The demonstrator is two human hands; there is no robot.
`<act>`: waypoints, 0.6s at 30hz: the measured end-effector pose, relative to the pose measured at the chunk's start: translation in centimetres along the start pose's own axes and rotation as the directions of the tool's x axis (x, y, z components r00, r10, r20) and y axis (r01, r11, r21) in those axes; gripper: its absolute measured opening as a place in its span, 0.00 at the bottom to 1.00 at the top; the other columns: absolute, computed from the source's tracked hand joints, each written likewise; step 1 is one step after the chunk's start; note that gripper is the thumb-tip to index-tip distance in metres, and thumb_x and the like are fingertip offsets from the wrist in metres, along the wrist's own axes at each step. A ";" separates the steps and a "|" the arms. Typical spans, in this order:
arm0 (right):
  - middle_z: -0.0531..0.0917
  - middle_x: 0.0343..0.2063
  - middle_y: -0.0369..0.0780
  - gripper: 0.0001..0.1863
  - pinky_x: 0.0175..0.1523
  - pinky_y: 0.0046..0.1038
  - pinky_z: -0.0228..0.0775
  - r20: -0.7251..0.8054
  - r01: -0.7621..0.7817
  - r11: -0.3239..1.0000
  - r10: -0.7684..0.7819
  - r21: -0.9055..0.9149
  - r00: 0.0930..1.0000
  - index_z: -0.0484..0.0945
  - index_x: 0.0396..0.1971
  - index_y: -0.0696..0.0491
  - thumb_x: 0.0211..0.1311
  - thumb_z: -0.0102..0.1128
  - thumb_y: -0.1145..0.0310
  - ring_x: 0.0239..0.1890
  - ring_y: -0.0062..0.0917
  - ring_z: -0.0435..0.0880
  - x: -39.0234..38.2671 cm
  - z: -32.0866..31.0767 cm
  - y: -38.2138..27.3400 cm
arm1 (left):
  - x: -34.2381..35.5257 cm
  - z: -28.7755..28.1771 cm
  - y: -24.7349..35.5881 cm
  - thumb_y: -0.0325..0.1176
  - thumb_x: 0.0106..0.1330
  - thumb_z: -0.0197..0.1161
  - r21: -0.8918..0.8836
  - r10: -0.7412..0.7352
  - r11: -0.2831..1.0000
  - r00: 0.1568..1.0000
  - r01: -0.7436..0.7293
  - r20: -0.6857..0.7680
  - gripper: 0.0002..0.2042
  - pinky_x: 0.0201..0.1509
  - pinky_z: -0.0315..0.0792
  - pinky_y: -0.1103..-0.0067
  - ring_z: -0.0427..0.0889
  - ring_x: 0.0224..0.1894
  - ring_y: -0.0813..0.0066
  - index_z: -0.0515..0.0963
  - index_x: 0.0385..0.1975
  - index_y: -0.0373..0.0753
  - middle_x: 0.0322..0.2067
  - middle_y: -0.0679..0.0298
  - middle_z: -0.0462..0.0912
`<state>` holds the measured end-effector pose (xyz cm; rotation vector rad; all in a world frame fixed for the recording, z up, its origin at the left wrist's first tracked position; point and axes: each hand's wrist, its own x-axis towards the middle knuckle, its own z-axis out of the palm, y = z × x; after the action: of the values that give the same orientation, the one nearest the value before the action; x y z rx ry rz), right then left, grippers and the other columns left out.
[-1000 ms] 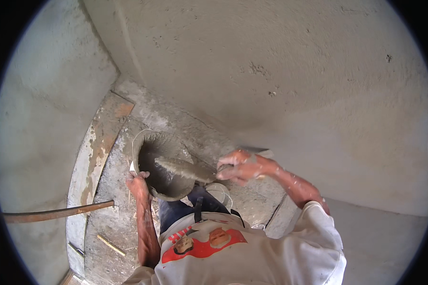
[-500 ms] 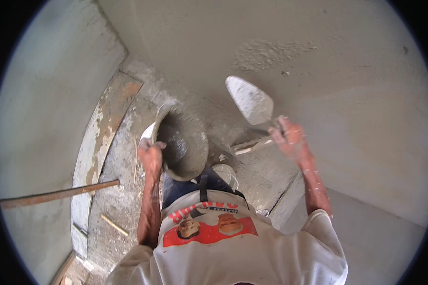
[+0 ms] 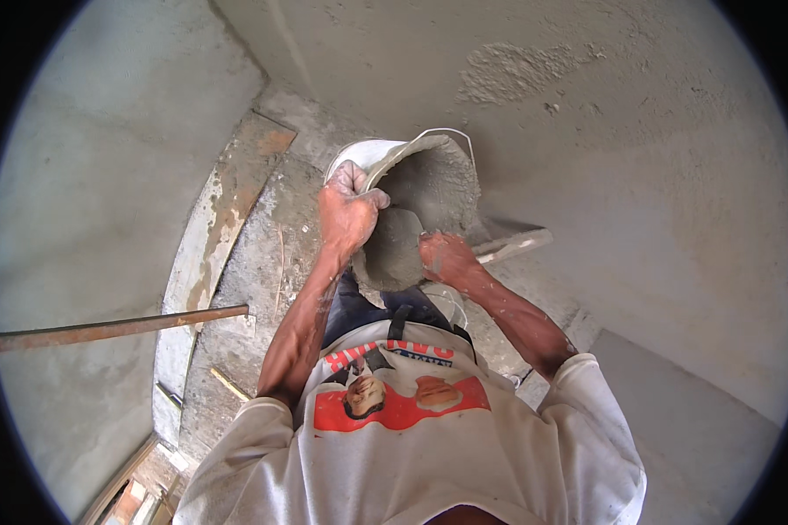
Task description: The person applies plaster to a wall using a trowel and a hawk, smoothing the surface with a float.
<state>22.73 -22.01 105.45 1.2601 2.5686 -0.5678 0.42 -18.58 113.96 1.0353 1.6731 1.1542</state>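
A white bucket (image 3: 365, 152), its inside coated with wet grey mortar (image 3: 438, 179), is tilted in front of me with its mouth toward me. My left hand (image 3: 352, 208) is closed over the bucket's rim on the left side. My right hand (image 3: 449, 258) reaches to the bucket's mouth and is closed around a trowel (image 3: 394, 241). The trowel's mortar-covered blade lies inside the bucket; its handle is hidden in my fist. Beyond the bucket, the grey plastered wall (image 3: 394, 52) carries a rough, raised patch of mortar (image 3: 521, 72).
A stained board (image 3: 197, 241) runs along the left wall's foot. A narrow bar (image 3: 123, 327) juts from the left over the floor. A mortar-smeared plank (image 3: 517, 246) lies right of the bucket. A short stick (image 3: 229, 383) rests on the dirty floor (image 3: 263, 262).
The trowel has come down from in front of the wall into the bucket with my right hand. My left hand has moved the bucket up and to the right, and its wire handle now shows.
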 end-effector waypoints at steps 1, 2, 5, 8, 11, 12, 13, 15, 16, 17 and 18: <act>0.89 0.42 0.49 0.13 0.54 0.42 0.81 0.009 0.010 0.995 -0.010 0.095 1.000 0.86 0.40 0.55 0.54 0.69 0.68 0.49 0.45 0.89 -0.5 0.9 0.7 | -0.1 0.5 0.2 0.22 0.47 0.70 0.003 0.004 1.000 1.000 -0.004 -0.001 0.16 0.30 0.65 0.75 0.65 0.26 0.78 0.65 0.21 0.41 0.21 0.72 0.68; 0.88 0.43 0.51 0.14 0.55 0.44 0.81 0.016 0.019 0.982 -0.023 0.189 1.000 0.86 0.41 0.56 0.56 0.69 0.65 0.50 0.48 0.88 -0.9 1.8 1.4 | -0.2 1.0 0.4 0.22 0.48 0.70 -0.006 0.008 1.000 1.000 -0.007 0.012 0.15 0.30 0.65 0.75 0.65 0.26 0.78 0.65 0.21 0.41 0.21 0.72 0.68; 0.87 0.42 0.55 0.18 0.57 0.48 0.79 0.077 -0.060 0.864 0.025 0.500 0.997 0.83 0.43 0.59 0.61 0.67 0.60 0.50 0.52 0.87 -2.4 1.6 0.2 | -1.1 0.4 0.1 0.22 0.48 0.70 -0.033 -0.004 0.999 1.000 0.005 0.015 0.14 0.31 0.66 0.76 0.67 0.27 0.78 0.67 0.22 0.40 0.21 0.72 0.69; 0.86 0.42 0.59 0.21 0.53 0.51 0.77 -0.002 -0.051 0.866 0.060 0.498 0.998 0.79 0.43 0.61 0.68 0.65 0.55 0.48 0.56 0.86 -4.6 2.5 -0.7 | -2.1 -0.7 -1.0 0.21 0.48 0.70 -0.080 -0.029 0.996 0.999 0.027 -0.026 0.14 0.31 0.66 0.76 0.68 0.27 0.78 0.67 0.22 0.40 0.21 0.73 0.70; 0.88 0.36 0.55 0.21 0.52 0.51 0.79 0.085 -0.169 0.908 0.148 0.383 0.985 0.79 0.47 0.60 0.70 0.62 0.56 0.44 0.55 0.88 -4.6 1.3 -1.0 | -2.9 -1.9 -3.3 0.17 0.50 0.66 -0.098 -0.094 0.991 0.992 0.086 -0.088 0.11 0.34 0.69 0.79 0.71 0.29 0.81 0.71 0.26 0.40 0.25 0.71 0.74; 0.88 0.36 0.55 0.21 0.52 0.51 0.79 0.074 -0.175 0.910 0.158 0.377 0.985 0.79 0.47 0.60 0.70 0.62 0.56 0.44 0.55 0.88 -4.8 1.2 -1.2 | -3.4 -2.9 -5.7 0.17 0.51 0.64 -0.095 -0.104 0.991 0.985 0.091 -0.141 0.09 0.36 0.71 0.78 0.74 0.30 0.78 0.75 0.30 0.38 0.27 0.69 0.77; 0.88 0.36 0.54 0.21 0.52 0.51 0.79 0.036 -0.113 0.939 0.107 0.324 0.994 0.79 0.47 0.60 0.71 0.61 0.55 0.44 0.55 0.88 -5.5 1.5 -1.2 | -4.0 -3.5 -7.0 0.18 0.52 0.62 -0.101 -0.114 0.990 0.976 0.097 -0.183 0.10 0.37 0.73 0.78 0.77 0.31 0.76 0.78 0.34 0.35 0.28 0.67 0.81; 0.88 0.36 0.54 0.21 0.51 0.52 0.79 -0.004 -0.084 0.964 0.087 0.252 0.996 0.79 0.46 0.59 0.72 0.60 0.53 0.43 0.56 0.88 -6.9 0.9 -0.8 | -6.4 -4.1 -6.2 0.20 0.50 0.65 -0.239 -0.238 0.953 0.946 0.185 -0.218 0.08 0.33 0.68 0.76 0.72 0.28 0.77 0.72 0.25 0.38 0.25 0.69 0.75; 0.88 0.36 0.54 0.22 0.50 0.53 0.79 -0.039 -0.011 0.944 0.026 0.330 0.999 0.79 0.45 0.59 0.72 0.60 0.52 0.43 0.55 0.88 -7.4 -0.1 -1.1 | -7.3 -4.7 -6.0 0.19 0.51 0.64 -0.293 -0.282 0.933 0.932 0.210 -0.229 0.08 0.34 0.70 0.76 0.74 0.29 0.76 0.73 0.27 0.38 0.25 0.68 0.76; 0.88 0.36 0.54 0.22 0.50 0.54 0.79 -0.076 0.054 0.916 -0.026 0.397 0.997 0.80 0.44 0.59 0.72 0.60 0.51 0.43 0.55 0.88 -8.1 -1.4 -0.6 | -7.8 -4.8 -6.2 0.18 0.51 0.62 -0.351 -0.329 0.906 0.916 0.238 -0.228 0.08 0.35 0.71 0.76 0.76 0.30 0.75 0.74 0.28 0.37 0.25 0.67 0.77; 0.88 0.36 0.54 0.22 0.50 0.54 0.79 -0.084 0.041 0.921 -0.009 0.388 0.996 0.80 0.44 0.59 0.72 0.60 0.51 0.43 0.55 0.88 -8.9 -3.7 -0.2 | -8.3 -5.5 -6.8 0.18 0.51 0.61 -0.348 -0.328 0.907 0.915 0.237 -0.233 0.09 0.37 0.73 0.76 0.78 0.31 0.74 0.77 0.33 0.34 0.28 0.65 0.80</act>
<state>27.85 -26.79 112.00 1.3914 2.6250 -1.1005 -3.28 -29.37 110.15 0.4184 1.7185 1.3621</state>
